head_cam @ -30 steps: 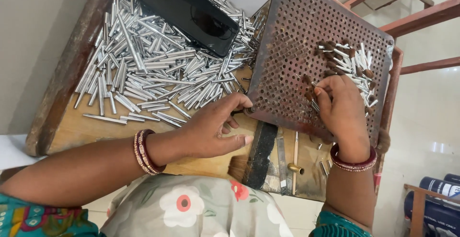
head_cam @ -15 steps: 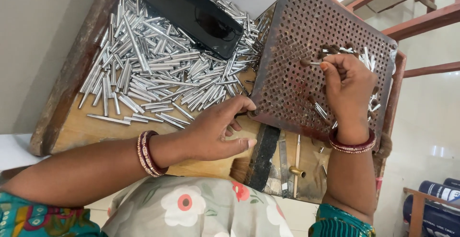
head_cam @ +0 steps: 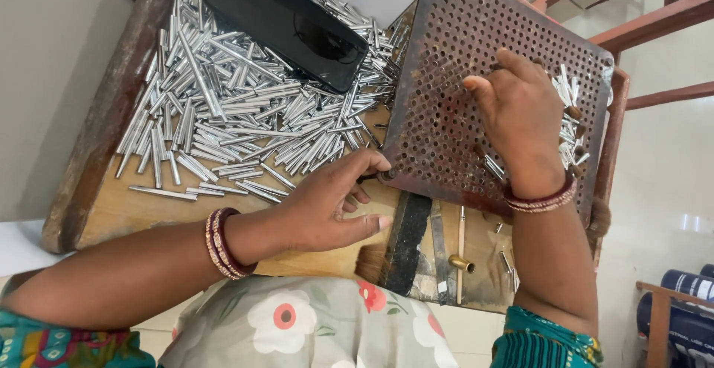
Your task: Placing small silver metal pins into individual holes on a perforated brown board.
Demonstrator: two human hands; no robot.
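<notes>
Both hands rest loosely curled: left hand (head_cam: 327,204) at perforated plate (head_cam: 446,78) corner, right hand (head_cam: 520,115) atop.

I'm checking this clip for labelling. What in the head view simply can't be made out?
- Right hand: its back hides the fingertips, so any grip is unreadable.
- Tubes on the perforated plate: partly behind that hand.
- Left hand: curled fingers at the plate's corner hide any contents.
- Phone: covers tubes beneath.
</notes>
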